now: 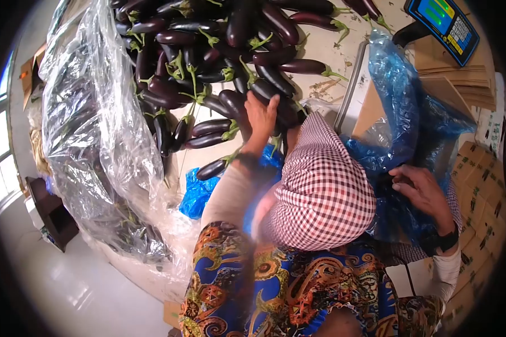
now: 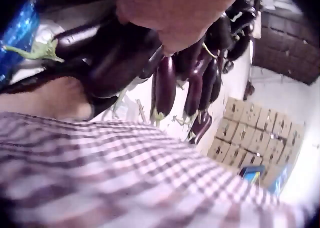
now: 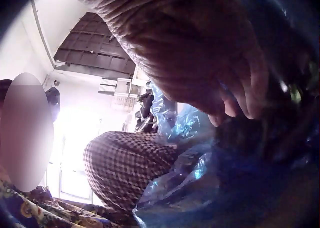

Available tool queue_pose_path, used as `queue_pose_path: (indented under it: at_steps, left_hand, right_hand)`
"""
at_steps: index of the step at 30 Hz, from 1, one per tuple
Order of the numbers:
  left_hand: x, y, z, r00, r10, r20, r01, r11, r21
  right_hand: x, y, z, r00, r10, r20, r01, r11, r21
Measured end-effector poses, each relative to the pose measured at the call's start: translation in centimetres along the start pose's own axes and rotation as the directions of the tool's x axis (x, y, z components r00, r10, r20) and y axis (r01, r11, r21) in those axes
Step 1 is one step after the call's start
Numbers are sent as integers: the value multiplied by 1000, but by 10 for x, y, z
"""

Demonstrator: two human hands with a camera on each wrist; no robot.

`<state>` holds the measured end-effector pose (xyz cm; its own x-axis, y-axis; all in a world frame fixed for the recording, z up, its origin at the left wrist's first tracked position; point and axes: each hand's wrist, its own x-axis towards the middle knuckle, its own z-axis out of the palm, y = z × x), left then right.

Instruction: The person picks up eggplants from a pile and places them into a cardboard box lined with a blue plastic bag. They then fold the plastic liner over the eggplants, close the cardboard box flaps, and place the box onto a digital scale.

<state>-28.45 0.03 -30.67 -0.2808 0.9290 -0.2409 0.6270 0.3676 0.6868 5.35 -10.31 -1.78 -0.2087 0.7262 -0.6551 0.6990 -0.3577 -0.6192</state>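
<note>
My left hand (image 1: 261,118) rests on the near side of a heap of dark purple eggplants, its fingers spread over one eggplant (image 1: 264,89). From the left wrist view, a large glossy eggplant (image 2: 120,58) lies directly under the hand. Beside it, a bare wrist (image 2: 55,98) shows at the edge of red-and-white checked cloth (image 1: 329,185). To the right, my right hand (image 1: 421,188) hovers with relaxed fingers over a blue plastic bag (image 1: 396,95). Dark contents with a green spot show near its fingertips in the right wrist view.
Clear plastic sheeting (image 1: 95,129) runs down the left side. At the back right stands a scale display (image 1: 444,25) near flattened cardboard (image 1: 461,84). A bright blue bag (image 1: 199,191) lies by my left forearm. Stacked cartons (image 2: 255,130) stand in the background.
</note>
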Motion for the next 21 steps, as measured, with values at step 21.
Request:
queue_pose_path:
  at_steps: [21]
  left_hand:
    - [-61,339,-178,621,666,413,-335,702,-628]
  right_hand:
    - [1,-95,-55,590,-656,-470,608,745,-275]
